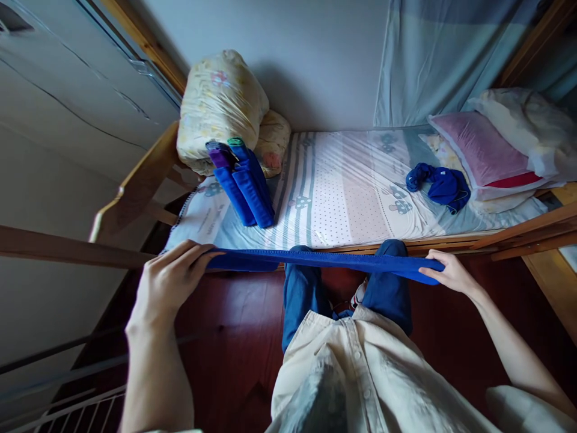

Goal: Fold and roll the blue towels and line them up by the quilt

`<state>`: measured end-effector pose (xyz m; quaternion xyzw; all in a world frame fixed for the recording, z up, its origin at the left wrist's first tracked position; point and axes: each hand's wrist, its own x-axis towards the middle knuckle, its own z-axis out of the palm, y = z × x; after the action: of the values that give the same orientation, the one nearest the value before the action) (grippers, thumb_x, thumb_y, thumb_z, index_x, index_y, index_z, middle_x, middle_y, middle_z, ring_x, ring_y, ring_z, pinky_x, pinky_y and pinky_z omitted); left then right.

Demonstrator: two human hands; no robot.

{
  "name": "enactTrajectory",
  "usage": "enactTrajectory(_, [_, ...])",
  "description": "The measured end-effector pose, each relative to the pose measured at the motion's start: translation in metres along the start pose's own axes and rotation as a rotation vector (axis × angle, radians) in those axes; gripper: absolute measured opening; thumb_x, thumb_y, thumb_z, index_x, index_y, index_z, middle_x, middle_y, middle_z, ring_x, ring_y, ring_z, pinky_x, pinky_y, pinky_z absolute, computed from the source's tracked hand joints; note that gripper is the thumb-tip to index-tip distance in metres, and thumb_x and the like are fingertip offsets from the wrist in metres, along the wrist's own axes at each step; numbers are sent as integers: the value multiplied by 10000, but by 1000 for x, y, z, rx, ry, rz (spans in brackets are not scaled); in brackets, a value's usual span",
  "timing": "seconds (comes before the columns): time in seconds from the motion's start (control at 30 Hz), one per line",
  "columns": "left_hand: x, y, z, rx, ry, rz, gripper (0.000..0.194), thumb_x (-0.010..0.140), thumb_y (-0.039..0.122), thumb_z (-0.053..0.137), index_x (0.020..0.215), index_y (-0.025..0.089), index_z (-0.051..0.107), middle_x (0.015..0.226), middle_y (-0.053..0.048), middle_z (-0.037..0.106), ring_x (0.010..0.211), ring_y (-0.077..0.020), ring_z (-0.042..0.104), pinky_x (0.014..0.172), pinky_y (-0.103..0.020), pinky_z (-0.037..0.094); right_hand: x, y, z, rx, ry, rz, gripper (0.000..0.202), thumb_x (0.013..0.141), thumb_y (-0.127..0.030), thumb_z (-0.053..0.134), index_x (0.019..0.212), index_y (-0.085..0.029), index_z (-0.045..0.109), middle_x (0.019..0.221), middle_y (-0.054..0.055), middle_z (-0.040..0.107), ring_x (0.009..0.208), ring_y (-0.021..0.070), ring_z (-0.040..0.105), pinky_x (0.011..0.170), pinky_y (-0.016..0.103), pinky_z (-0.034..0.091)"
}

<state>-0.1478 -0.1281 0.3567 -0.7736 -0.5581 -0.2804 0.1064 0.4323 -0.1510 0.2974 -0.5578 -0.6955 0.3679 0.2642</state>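
Observation:
A long strip of blue cloth, which looks like a folded towel (324,258), is stretched level across the front of my knees. Its left end is pinched between the thumb and fingers of my left hand (174,276). At the other end, my right hand (451,272) grips a corner in the same way. The stitched edge runs along the top. Beyond it on the bed, folded blue cloths (247,186) lean against a rolled quilt, one with a purple end and one with a green end. A crumpled blue cloth (444,185) lies toward the right.
The bed's patterned sheet (333,186) spreads out in front of me. At its left end sits the yellowish quilt (220,102); at its right end, a pink pillow (482,147) and a plastic-wrapped bundle (532,132). Wooden bed rails (130,180) stand at the sides, above a dark red floor (225,343).

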Motion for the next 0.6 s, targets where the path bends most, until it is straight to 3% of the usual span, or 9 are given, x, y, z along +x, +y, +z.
enactTrajectory(0.17, [-9,-9,9,-69,-29,-91,355,984,442,538,822,214,757,819,9,726,716,-101,667,769,-209,567,-6,-15,-26,110,-86,72,511,881,-692,647,725,-211,576,650,-25,514,579,124,506,539,229,442])
enactTrajectory(0.3, [-20,-21,16,-13,-22,-139,318,937,305,478,793,217,748,905,-15,729,786,-107,675,829,-244,583,-9,-11,-41,-46,-3,6,523,890,-721,620,787,-212,674,714,16,626,623,149,582,587,256,498])
enactTrajectory(0.4, [-26,-30,21,40,30,-180,295,917,279,488,778,210,738,844,-26,721,804,-131,667,837,-278,592,-10,-6,-51,-250,110,-71,455,922,-656,615,809,-227,715,778,45,710,631,164,611,608,285,512])
enactTrajectory(0.6, [-30,-38,21,38,95,-218,371,945,484,562,799,191,738,763,-11,726,704,-133,644,717,-267,581,-12,1,-66,-448,286,-156,239,951,-395,597,812,-242,716,871,86,771,823,226,730,826,334,581])
